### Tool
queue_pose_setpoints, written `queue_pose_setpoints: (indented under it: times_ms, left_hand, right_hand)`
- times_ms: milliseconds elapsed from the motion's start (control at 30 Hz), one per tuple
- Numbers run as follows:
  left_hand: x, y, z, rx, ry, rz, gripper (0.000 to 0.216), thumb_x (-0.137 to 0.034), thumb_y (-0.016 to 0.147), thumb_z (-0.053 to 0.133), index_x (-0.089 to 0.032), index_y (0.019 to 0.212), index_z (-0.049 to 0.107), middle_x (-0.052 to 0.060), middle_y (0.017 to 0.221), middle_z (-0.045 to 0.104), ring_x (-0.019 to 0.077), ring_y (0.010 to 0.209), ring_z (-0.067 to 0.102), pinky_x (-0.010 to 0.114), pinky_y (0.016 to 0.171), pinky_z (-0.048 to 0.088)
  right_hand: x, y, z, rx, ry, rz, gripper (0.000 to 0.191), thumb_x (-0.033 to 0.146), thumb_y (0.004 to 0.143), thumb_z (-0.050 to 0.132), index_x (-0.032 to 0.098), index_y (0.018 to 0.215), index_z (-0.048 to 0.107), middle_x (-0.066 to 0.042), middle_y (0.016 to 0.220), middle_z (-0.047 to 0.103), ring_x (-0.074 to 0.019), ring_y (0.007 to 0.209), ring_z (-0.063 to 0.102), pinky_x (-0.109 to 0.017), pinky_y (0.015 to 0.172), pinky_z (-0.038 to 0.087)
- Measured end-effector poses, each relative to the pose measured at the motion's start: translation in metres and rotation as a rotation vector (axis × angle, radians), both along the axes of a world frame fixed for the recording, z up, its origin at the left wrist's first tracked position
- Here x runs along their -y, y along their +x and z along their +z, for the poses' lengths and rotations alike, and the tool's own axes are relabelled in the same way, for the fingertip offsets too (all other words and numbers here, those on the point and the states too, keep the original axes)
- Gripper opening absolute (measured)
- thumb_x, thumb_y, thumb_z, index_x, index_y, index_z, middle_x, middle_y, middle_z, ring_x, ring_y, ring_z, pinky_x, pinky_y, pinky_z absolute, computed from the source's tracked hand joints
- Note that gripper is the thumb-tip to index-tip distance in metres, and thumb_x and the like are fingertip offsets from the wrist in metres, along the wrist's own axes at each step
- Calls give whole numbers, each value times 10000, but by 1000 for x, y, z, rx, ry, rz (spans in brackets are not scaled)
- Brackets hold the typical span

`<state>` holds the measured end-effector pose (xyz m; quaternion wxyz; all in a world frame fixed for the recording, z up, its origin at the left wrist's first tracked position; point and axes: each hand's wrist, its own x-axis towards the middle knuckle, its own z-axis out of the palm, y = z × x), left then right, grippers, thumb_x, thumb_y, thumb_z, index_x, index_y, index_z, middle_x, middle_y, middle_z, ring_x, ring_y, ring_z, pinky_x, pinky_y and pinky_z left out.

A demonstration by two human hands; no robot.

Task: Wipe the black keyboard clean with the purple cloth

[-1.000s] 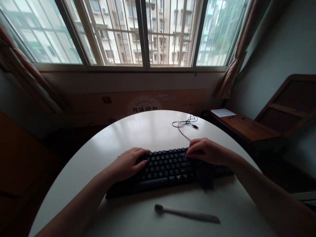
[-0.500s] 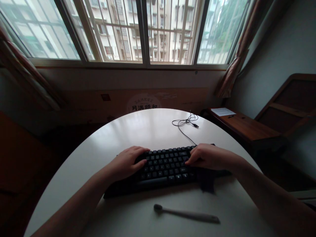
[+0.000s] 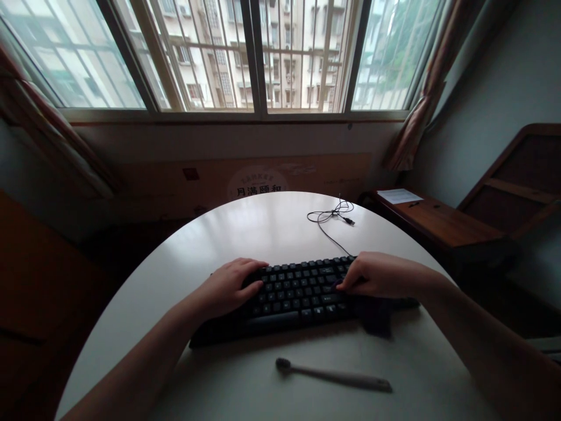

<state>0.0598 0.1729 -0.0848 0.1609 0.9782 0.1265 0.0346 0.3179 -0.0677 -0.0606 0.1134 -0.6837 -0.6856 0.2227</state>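
Note:
A black keyboard (image 3: 298, 292) lies across the white round table (image 3: 263, 228). My left hand (image 3: 228, 286) grips the keyboard's left end, with its fingers curled over the keys. On the right part of the keys rests my right hand (image 3: 381, 275), its fingers closed on a dark cloth (image 3: 377, 318). The cloth hangs out below the hand over the keyboard's front edge. A grey toothbrush (image 3: 333, 375) lies on the table in front of the keyboard, bristles to the left.
The keyboard's thin black cable (image 3: 331, 219) lies coiled on the far right of the table. A brown side table (image 3: 438, 216) with a sheet of paper (image 3: 398, 195) stands to the right. Behind the table are a cardboard box (image 3: 254, 181) and a barred window (image 3: 258, 52).
My right hand has slid with the cloth from the top row of keys toward me and a little to the right. My left hand has stayed at the keyboard's left end.

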Motion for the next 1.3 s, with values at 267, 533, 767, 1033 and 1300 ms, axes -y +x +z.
queue_pose_setpoints:
  times_ms: [267, 533, 767, 1033, 1300]
  left_hand:
    - [3, 2, 4, -14, 16, 2, 411, -355, 878, 495, -222, 1256, 583, 84, 1295, 612, 246, 1186, 556, 416, 1032, 429]
    - [-1, 1, 0, -7, 8, 4, 422, -378, 882, 493, -233, 1269, 577, 79, 1302, 608, 248, 1194, 553, 420, 1038, 426]
    - [2, 2, 3, -23, 3, 10, 426, -370, 875, 489, -220, 1263, 584, 87, 1301, 608, 253, 1201, 549, 414, 1044, 423]
    - [-1, 1, 1, 1, 6, 3, 425, -389, 874, 489, -238, 1259, 586, 77, 1291, 619, 255, 1180, 563, 416, 1029, 434]
    - [19, 3, 7, 118, 189, -11, 463, -344, 885, 486, -223, 1330, 533, 92, 1347, 576, 274, 1245, 505, 464, 1063, 393]
  right_hand:
    - [-10, -18, -7, -14, 78, 92, 257, 267, 885, 586, 278, 1088, 742, -34, 952, 762, -143, 772, 688, -230, 686, 434]
    - [0, -10, 5, 0, -5, -21, 252, 310, 862, 594, 291, 1052, 759, -24, 965, 762, -185, 819, 700, -248, 713, 457]
    - [5, -6, 8, 21, -30, -25, 277, 288, 847, 581, 289, 1060, 758, -14, 991, 758, -196, 858, 704, -248, 756, 475]
    - [10, 5, 20, -17, 168, -115, 284, 280, 885, 544, 242, 1086, 741, -24, 999, 754, -179, 883, 694, -247, 810, 476]
    - [12, -20, -4, 52, 351, -372, 216, 196, 826, 591, 216, 1037, 633, -29, 936, 714, -173, 823, 640, -273, 740, 443]
